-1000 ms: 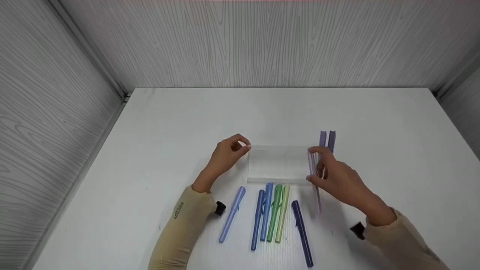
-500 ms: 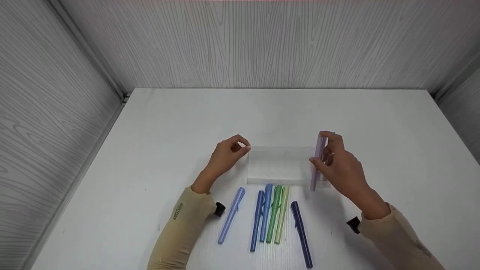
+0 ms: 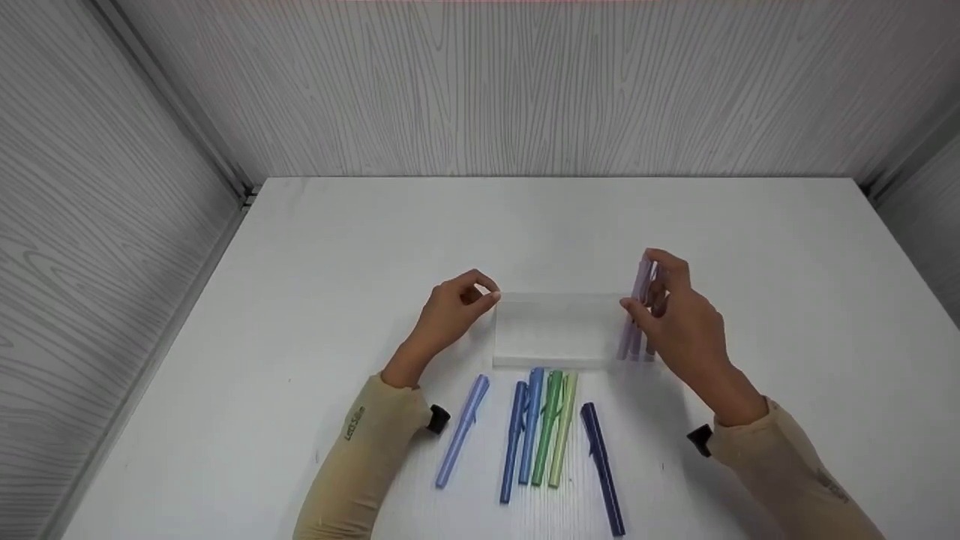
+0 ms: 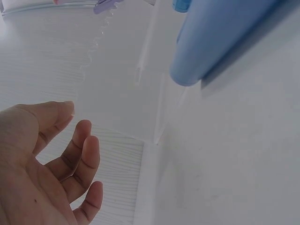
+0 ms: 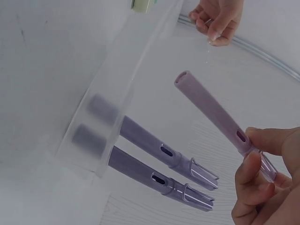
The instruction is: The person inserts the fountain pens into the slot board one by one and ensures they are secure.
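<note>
A clear, frosted plastic case [image 3: 559, 330] lies on the white table. My left hand [image 3: 450, 307] pinches its far left corner between thumb and forefinger. Over the case's right end, my right hand [image 3: 688, 322] holds a pale pinkish-purple pen [image 5: 208, 110] by its clip end, tilted above the case. Two deeper purple pens, one lavender [image 5: 147, 140] and one darker [image 5: 136, 166], lie side by side in the case, their lower ends under its frosted front strip. The right hand partly covers them in the head view.
In front of the case lie a periwinkle pen [image 3: 461, 431], a dark blue pen [image 3: 514, 442], a mid-blue pen [image 3: 532, 427], a green pen [image 3: 548, 427], a yellow-green pen [image 3: 564, 431] and a navy pen [image 3: 603, 469]. Panels [image 3: 495, 90] wall the table's back and sides.
My right hand has carried the pale purple pen away from the table's front edge and over the case's right end, beside the two purple pens. My left hand stays at the corner.
</note>
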Demonstrator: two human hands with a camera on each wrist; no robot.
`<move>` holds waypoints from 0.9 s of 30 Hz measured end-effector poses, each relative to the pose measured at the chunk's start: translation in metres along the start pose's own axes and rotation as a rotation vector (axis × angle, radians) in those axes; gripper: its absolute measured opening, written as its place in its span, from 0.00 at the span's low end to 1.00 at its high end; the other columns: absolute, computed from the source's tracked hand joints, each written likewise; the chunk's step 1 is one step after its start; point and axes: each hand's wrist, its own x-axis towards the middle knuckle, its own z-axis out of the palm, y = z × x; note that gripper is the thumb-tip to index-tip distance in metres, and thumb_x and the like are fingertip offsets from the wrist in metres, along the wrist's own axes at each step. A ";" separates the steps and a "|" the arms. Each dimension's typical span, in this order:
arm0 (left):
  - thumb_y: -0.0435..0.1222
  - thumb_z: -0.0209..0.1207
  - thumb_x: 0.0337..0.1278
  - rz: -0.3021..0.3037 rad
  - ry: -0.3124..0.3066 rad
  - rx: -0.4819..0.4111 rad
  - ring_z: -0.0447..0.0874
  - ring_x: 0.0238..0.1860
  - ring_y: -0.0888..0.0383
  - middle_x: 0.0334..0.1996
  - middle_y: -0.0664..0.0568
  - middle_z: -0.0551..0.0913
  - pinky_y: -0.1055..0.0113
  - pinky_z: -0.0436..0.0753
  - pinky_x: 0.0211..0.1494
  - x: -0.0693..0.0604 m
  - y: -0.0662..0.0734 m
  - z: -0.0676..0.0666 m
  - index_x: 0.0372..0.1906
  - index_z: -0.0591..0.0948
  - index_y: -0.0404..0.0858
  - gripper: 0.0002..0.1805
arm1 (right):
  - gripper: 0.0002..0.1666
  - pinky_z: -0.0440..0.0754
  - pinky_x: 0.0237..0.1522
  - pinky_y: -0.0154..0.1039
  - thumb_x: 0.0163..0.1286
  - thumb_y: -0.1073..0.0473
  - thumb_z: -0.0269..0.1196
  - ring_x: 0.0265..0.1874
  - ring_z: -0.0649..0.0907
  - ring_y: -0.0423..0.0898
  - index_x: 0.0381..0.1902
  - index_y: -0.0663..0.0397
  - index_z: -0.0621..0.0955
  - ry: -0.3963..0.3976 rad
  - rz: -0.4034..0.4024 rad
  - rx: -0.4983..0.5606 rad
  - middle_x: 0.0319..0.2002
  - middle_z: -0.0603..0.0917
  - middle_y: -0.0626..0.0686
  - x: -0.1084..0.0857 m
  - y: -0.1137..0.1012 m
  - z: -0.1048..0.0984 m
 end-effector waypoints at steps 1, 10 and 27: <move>0.43 0.60 0.64 -0.004 0.001 0.000 0.68 0.25 0.60 0.23 0.54 0.76 0.67 0.69 0.31 0.000 0.000 0.000 0.42 0.82 0.47 0.06 | 0.41 0.68 0.19 0.33 0.63 0.61 0.68 0.20 0.72 0.44 0.68 0.48 0.58 0.007 -0.003 -0.006 0.33 0.77 0.55 0.000 0.001 0.001; 0.43 0.59 0.64 -0.017 0.002 0.008 0.70 0.25 0.60 0.24 0.53 0.78 0.68 0.69 0.30 0.001 0.001 0.001 0.43 0.82 0.47 0.07 | 0.41 0.67 0.18 0.34 0.62 0.60 0.68 0.18 0.70 0.44 0.67 0.48 0.59 0.044 -0.039 -0.056 0.32 0.78 0.56 0.002 0.007 0.009; 0.43 0.59 0.64 0.018 0.005 0.015 0.68 0.23 0.61 0.22 0.54 0.77 0.67 0.68 0.29 0.000 0.001 -0.001 0.43 0.83 0.47 0.07 | 0.40 0.65 0.17 0.36 0.61 0.58 0.69 0.16 0.71 0.45 0.66 0.52 0.61 0.076 -0.087 -0.121 0.29 0.79 0.57 0.003 0.014 0.024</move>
